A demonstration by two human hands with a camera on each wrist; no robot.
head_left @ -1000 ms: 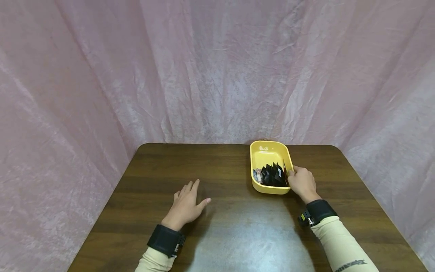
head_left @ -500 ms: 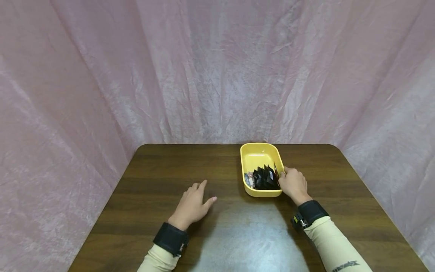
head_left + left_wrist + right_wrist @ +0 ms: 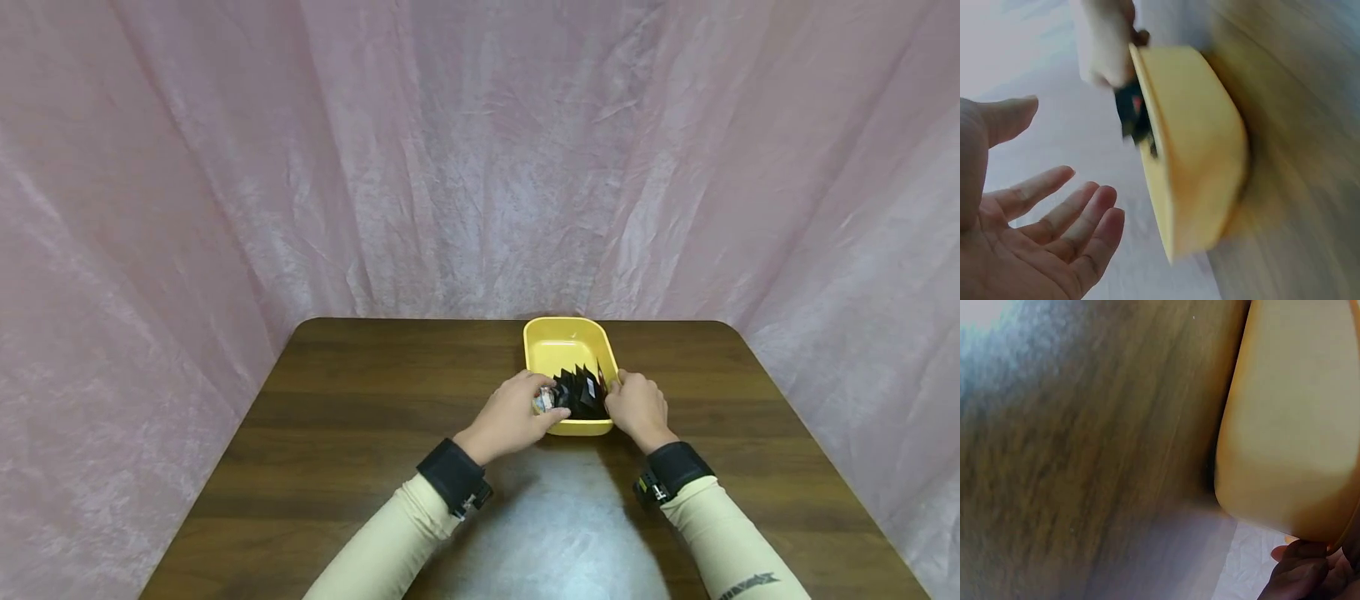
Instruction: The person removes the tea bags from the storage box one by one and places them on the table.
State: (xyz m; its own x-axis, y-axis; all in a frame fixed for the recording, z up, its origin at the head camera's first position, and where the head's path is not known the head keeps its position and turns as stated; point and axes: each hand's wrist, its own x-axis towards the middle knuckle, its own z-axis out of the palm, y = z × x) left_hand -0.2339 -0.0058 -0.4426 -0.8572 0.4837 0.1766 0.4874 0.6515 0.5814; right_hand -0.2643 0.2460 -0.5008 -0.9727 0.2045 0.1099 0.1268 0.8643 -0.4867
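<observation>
A yellow plastic bin (image 3: 581, 428) stands near the back of the table. Several black packets (image 3: 581, 393) are lined up inside its front half, with small pale, printed wrapped items (image 3: 546, 398) at their left. My right hand (image 3: 637, 408) grips the bin's right rim; in the right wrist view its fingers (image 3: 1300, 572) curl at the rim of the bin (image 3: 1291, 425). Over the bin's front left side is my left hand (image 3: 513, 412), thumb and fingers spread above the pale items. The left wrist view shows this hand (image 3: 1041, 231) holding nothing, apart from the bin (image 3: 1200, 131).
The bin rests on a dark brown wooden table (image 3: 360, 392) with rounded back corners. A pink velvet curtain (image 3: 480, 167) hangs right behind the table's back edge. Both wrists wear black bands with small cameras.
The bin has slid left and slightly towards me, with my right hand holding its rim throughout. My left hand has gone from above the table, right and forward, to the bin's left side.
</observation>
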